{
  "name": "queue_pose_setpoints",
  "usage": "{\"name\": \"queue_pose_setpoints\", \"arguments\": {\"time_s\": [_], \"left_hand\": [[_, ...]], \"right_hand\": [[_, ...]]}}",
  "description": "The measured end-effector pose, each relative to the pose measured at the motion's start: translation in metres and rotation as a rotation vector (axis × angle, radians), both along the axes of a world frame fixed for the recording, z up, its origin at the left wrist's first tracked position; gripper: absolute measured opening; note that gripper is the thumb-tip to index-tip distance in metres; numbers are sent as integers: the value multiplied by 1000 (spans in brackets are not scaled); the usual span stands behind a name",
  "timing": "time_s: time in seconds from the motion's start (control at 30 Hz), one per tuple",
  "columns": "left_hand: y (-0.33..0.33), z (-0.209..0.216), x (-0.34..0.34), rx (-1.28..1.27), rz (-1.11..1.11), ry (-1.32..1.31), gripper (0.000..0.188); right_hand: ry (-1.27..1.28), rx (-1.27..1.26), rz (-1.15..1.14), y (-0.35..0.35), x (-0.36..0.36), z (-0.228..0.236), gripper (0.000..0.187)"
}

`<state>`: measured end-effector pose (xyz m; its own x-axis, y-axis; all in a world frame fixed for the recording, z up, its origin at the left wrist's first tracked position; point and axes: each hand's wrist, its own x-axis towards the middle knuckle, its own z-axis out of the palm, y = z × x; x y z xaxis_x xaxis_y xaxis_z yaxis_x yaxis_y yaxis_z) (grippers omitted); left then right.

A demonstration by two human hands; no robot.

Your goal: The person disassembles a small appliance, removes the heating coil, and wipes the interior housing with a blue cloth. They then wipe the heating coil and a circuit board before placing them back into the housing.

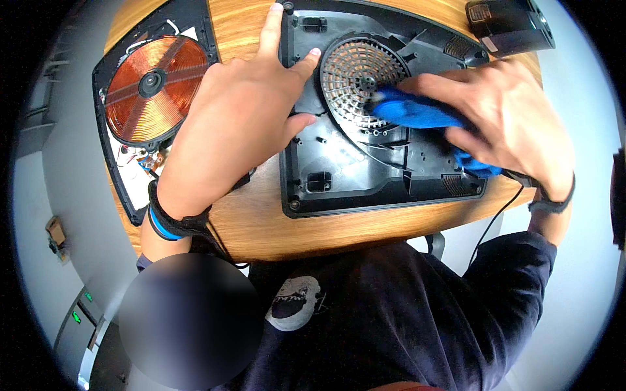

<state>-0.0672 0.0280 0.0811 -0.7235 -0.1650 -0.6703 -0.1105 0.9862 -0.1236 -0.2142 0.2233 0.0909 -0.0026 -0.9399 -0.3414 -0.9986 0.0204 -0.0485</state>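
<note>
A black plastic housing shell [310, 146] lies inside-up on the wooden table, with a round grille [345, 68] of slotted rings moulded into it. My left hand [238, 114] lies over the shell's left edge, fingers spread, the index finger stretched to its far left corner. In my right hand [512, 114] a bunched blue cloth [424, 112] is gripped, one end touching or just over the right part of the grille. More of the cloth hangs below my fingers, over the shell's right side.
Left of the shell lies an opened induction cooker base [208, 39] with a round copper coil [134, 72] and wires, partly behind my left forearm. A black box-shaped object [508, 26] stands at the far right. A thin black cable [495, 218] hangs near the table's right front edge.
</note>
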Motion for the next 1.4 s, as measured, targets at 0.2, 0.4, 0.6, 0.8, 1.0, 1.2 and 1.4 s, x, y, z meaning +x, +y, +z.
{"name": "queue_pose_setpoints", "arguments": {"time_s": [0.2,0.4,0.6,0.8,1.0,1.2,1.4], "left_hand": [[-20,-24,8,46,-52,70,72],[-1,-11,14,-20,-51,173,71],[-3,-9,18,20,-74,263,71],[-14,-16,21,78,-77,252,70],[-25,-37,17,90,-93,196,71],[4,-8,18,-37,-84,255,70],[-3,-17,26,33,-98,337,68]], "right_hand": [[35,29,-38,51,-6,-8,35],[-335,22,-135,36,16,-18,41],[-286,-11,-134,41,23,-50,47],[-77,122,-118,41,17,-40,46],[-262,-153,-17,33,24,-50,43],[-102,65,-155,37,25,-42,31],[8,-54,-211,37,17,-10,20]]}}
